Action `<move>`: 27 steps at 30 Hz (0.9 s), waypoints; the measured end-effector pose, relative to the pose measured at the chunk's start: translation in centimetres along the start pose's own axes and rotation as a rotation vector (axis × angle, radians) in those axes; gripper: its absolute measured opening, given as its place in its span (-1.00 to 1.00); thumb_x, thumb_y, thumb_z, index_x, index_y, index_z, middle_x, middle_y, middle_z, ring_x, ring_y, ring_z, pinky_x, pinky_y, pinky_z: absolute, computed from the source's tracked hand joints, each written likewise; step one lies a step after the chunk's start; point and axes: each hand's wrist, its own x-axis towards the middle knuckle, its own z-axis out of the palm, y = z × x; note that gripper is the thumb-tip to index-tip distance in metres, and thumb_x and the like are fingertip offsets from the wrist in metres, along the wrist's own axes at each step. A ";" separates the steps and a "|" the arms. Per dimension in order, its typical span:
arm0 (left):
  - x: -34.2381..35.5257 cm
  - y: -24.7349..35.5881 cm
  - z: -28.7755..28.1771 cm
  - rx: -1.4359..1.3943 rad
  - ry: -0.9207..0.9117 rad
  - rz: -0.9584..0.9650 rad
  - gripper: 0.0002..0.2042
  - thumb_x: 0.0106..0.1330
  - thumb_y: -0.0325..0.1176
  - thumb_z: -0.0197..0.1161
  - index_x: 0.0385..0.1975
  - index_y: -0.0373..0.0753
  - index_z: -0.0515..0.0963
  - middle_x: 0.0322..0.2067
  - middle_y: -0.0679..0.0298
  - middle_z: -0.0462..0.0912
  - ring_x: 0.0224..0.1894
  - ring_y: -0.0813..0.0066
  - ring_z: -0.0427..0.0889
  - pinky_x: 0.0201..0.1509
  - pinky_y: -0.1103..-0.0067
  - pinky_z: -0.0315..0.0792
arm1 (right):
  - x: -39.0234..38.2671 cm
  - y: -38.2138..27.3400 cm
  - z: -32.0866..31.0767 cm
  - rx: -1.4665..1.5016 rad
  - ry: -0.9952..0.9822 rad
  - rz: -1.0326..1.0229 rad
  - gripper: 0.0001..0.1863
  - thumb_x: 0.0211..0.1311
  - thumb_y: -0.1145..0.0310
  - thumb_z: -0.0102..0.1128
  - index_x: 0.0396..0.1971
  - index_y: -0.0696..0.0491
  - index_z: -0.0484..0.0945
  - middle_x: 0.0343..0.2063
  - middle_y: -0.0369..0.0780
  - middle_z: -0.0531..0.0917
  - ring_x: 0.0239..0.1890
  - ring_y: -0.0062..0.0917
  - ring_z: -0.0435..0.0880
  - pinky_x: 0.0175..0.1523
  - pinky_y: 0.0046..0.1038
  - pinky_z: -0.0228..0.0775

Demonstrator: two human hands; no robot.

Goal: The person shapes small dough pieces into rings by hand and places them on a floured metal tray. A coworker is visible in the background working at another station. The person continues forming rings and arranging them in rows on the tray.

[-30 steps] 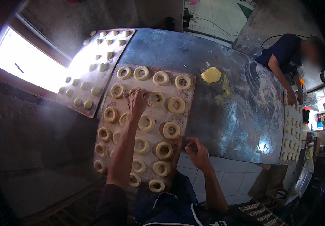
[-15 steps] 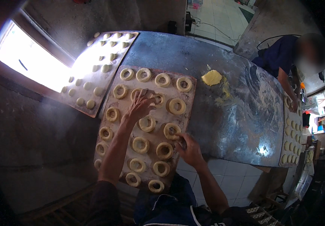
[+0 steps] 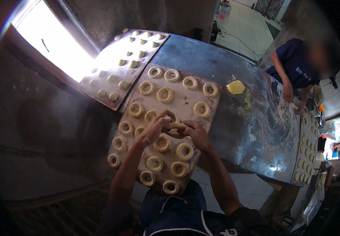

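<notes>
dough ring (image 3: 177, 126) in both hands, head view. it's held over the middle of the floured board (image 3: 185, 101), tilted, hole mostly hidden by fingers. left hand (image 3: 159, 126): grip closed, fingers curled on the ring's left side. right hand (image 3: 195, 133): grip closed too, thumb and fingers pinching the right side. how hard they press, can't tell.

other dough rings (image 3: 164, 95) lie in rough rows on the same board, some partly behind the left hand and forearm. bare spot in the second row from the top, with dark marks.

board sits on the desk (image 3: 229, 126), overhanging its near edge. second board (image 3: 132, 74) up left, by the bright window (image 3: 51, 39), carries small dough rounds (image 3: 123, 84). yellow lump (image 3: 236, 87) right of the rings, smear beside it. flour (image 3: 278, 108) further right. co-worker (image 3: 294, 59) in dark blue at far right, hands together near a third board (image 3: 298, 170) with dough pieces.
</notes>
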 end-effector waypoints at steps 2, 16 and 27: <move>-1.6 -0.5 0.9 0.023 0.069 0.026 -0.66 0.39 -0.12 -0.16 -0.21 -0.29 0.43 -0.32 0.31 0.57 -0.29 0.49 0.50 -0.10 0.54 0.35 | -0.3 -0.1 2.0 0.569 0.023 -0.044 -0.64 0.19 0.21 -0.05 -0.40 0.24 0.54 -0.60 -0.23 0.55 -0.53 -0.51 0.52 -0.34 -0.48 0.37; -7.0 -4.3 1.8 0.311 0.533 0.389 -0.45 0.48 -0.10 -0.25 -0.67 -0.36 0.41 -0.75 0.13 0.36 -0.66 0.30 0.41 -0.44 0.41 0.34 | -3.5 -2.2 10.4 0.013 0.170 0.298 -0.48 0.46 0.03 -0.22 -0.37 0.20 0.52 -0.48 -0.29 0.54 -0.44 -0.66 0.44 -0.26 -0.54 0.36; -9.3 -6.9 1.3 0.066 0.462 0.319 -0.53 0.42 -0.03 -0.06 -0.55 -0.32 0.50 -0.66 0.17 0.52 -0.54 0.39 0.57 -0.46 0.42 0.38 | -5.2 -1.2 12.8 0.012 0.256 0.242 -0.39 0.47 -0.02 -0.27 -0.53 0.21 0.48 -0.66 -0.36 0.44 -0.54 -0.69 0.36 -0.43 -0.51 0.23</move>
